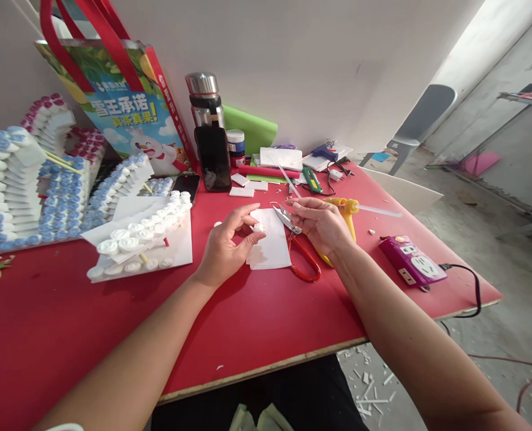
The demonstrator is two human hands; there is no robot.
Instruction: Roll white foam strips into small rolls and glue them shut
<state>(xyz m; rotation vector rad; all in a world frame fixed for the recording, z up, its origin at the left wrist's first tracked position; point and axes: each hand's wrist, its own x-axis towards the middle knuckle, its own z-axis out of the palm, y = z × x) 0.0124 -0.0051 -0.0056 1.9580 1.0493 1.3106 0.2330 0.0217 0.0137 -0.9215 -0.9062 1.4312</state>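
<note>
A small white rolled rosette [259, 228] is pinched between the thumb and fingers of my left hand [225, 242]. My right hand [322, 222] has its fingertips pressed together; what they hold, if anything, is too small to make out. A clear glue stick [287, 175] slants behind those fingertips, and I cannot tell whether they touch it. Between my hands lie white paper sheets [270, 254] and red-handled scissors [305, 258]. Partly hidden by my right hand is a yellow glue gun [347, 209] with a glue stick in its back. Left of my hands stands a white piece covered in rosettes [147, 236].
Blue-and-white rosette pieces [63, 203] fill the far left before a shopping bag [126, 114]. A steel bottle [202, 87] and phone [214, 158] stand at the back. A purple power strip [413, 261] sits near the right edge, its cord hanging over.
</note>
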